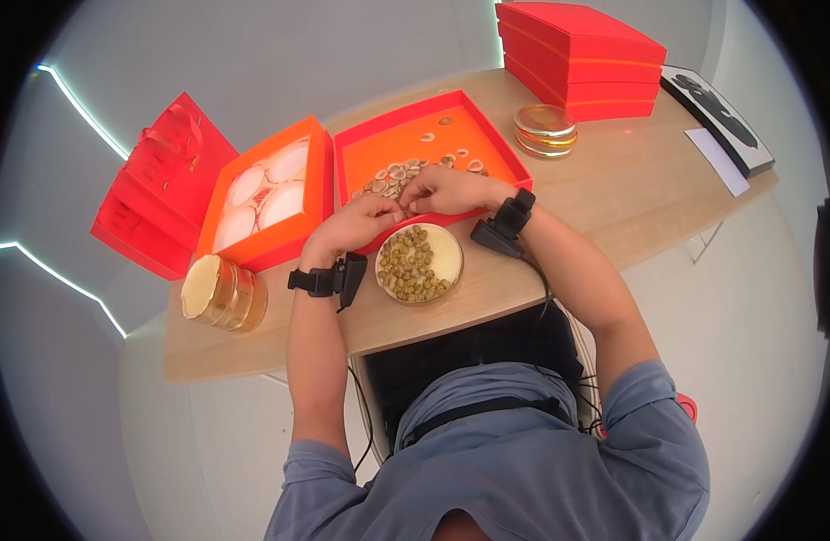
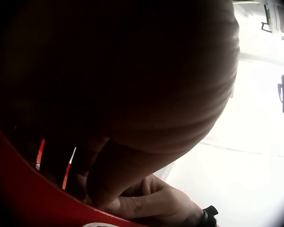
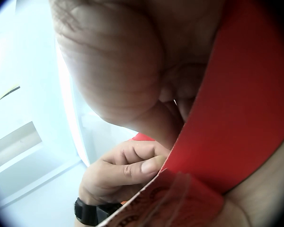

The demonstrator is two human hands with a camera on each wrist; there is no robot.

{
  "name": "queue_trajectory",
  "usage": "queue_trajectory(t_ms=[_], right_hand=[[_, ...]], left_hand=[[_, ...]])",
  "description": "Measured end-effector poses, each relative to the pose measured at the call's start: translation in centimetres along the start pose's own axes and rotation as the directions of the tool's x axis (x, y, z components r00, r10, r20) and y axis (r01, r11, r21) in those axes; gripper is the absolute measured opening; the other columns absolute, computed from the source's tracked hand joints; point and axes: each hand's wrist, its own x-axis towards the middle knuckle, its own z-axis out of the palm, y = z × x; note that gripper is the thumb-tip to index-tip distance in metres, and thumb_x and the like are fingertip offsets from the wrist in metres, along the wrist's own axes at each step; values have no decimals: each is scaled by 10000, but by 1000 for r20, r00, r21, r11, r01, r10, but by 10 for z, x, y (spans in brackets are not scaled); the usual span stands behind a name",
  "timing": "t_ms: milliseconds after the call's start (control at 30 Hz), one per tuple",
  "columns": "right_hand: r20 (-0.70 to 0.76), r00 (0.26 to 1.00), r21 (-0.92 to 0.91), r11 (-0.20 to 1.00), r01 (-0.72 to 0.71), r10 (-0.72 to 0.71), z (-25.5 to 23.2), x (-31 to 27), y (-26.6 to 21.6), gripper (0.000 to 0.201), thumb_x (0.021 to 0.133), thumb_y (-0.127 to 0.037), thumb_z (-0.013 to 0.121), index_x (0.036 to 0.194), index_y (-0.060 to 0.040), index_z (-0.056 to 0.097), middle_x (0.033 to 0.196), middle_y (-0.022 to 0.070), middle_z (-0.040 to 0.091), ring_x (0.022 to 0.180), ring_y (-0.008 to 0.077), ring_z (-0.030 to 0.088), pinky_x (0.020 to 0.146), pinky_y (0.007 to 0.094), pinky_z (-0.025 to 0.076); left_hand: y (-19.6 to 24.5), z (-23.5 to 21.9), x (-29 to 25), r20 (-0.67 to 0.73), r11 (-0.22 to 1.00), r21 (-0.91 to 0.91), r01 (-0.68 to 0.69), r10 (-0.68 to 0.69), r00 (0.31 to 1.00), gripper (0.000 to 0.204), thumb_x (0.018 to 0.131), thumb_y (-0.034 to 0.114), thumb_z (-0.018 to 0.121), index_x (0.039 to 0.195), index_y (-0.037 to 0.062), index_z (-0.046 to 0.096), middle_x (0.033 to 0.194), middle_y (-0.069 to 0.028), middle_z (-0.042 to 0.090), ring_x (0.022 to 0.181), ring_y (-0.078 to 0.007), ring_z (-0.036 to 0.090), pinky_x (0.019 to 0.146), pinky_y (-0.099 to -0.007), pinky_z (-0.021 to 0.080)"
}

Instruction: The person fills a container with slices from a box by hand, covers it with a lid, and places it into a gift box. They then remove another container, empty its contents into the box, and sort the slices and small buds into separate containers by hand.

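Both hands meet at the near wall of a shallow red box [image 1: 474, 101] with an orange inside. Many small round dried slices [image 1: 399, 171], pale with dark rims, lie in it, mostly heaped near the hands. My left hand [image 1: 356, 222] reaches over the near wall, fingers bent. Close beside its fingertips, my right hand [image 1: 447, 189] points its curled fingers and thumb down at the heap. I cannot tell whether slices are between the fingertips. Just in front stands a round tub [image 1: 460, 270] with curled greenish pellets [image 1: 413, 264] over part of its cream-coloured inside.
Left of the box leans an orange-framed box [image 1: 318, 180] with round white recesses, beside red gift bags [image 1: 167, 180]. Gold-banded jars [image 1: 239, 298] stand at the front left. Clear gold-rimmed lids [image 1: 546, 135], stacked red boxes [image 1: 582, 59] and a framed panel [image 1: 717, 117] occupy the right side.
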Motion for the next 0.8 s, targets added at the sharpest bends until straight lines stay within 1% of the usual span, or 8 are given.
queue_trajectory(t_ms=[67, 267, 367, 467, 567, 667, 767, 800], right_hand=[[13, 1000, -3, 1000, -8, 8, 0, 1, 1, 178, 894, -80, 603, 1036, -32, 700, 909, 102, 713, 847, 169, 645, 785, 315, 497], [1, 999, -29, 999, -40, 40, 0, 0, -3, 168, 896, -91, 611, 1022, -25, 701, 922, 105, 716, 859, 178, 653, 798, 318, 502], [-10, 999, -44, 998, -42, 41, 0, 1, -1, 166, 897, -100, 617, 1018, -26, 702, 922, 109, 715, 859, 182, 654, 796, 318, 504], [-26, 999, -56, 998, -42, 40, 1, 1, 0, 162, 894, -100, 621, 1011, -25, 704, 914, 114, 714, 855, 180, 654, 787, 317, 505], [-62, 998, -55, 998, -35, 32, 1, 0, -1, 150, 888, -96, 623, 984, -19, 709, 880, 113, 712, 827, 173, 651, 766, 313, 504], [-81, 997, -62, 998, -23, 18, 1, 1, 1, 137, 881, -92, 623, 944, -10, 713, 832, 110, 708, 785, 167, 645, 738, 309, 502], [-102, 995, -57, 998, -22, 16, 2, 2, 2, 132, 876, -88, 621, 917, -2, 713, 803, 107, 703, 756, 164, 640, 719, 309, 501], [-112, 994, -52, 998, -24, 18, 3, 2, 3, 131, 875, -86, 620, 910, 0, 712, 796, 107, 702, 749, 163, 638, 714, 309, 501]], left_hand=[[-5, -1, 3, 29, 999, -19, -30, 30, 999, 244, 980, 218, 557, 1037, 2, 656, 904, -17, 652, 843, -86, 551, 790, -256, 461], [3, 0, -2, 37, 1000, 21, 16, -17, 999, 258, 990, 233, 544, 1050, 2, 643, 926, -16, 649, 878, -86, 548, 806, -258, 460], [4, -1, -5, 9, 998, 45, 38, -38, 999, 260, 987, 235, 549, 1063, 3, 639, 941, -25, 654, 897, -92, 552, 820, -260, 458], [-1, -4, -4, 11, 999, 28, 16, -16, 1000, 261, 985, 233, 554, 1085, 7, 638, 974, -34, 663, 920, -100, 561, 836, -260, 454], [-3, -4, -1, 45, 1000, 7, -28, 28, 999, 264, 972, 211, 553, 1113, 5, 641, 1014, -89, 689, 944, -160, 602, 862, -289, 464], [-8, -3, 2, 63, 996, -76, -40, 44, 997, 235, 969, 180, 554, 1096, 6, 648, 997, -75, 689, 934, -142, 596, 858, -278, 465], [-9, -5, 2, 92, 992, -107, -68, 78, 993, 211, 977, 143, 536, 1085, 1, 649, 1003, -29, 669, 961, -94, 574, 884, -254, 454], [-9, -5, 3, 93, 993, -101, -58, 68, 993, 211, 977, 141, 536, 1084, 0, 650, 1009, -29, 670, 955, -95, 575, 882, -254, 455]])
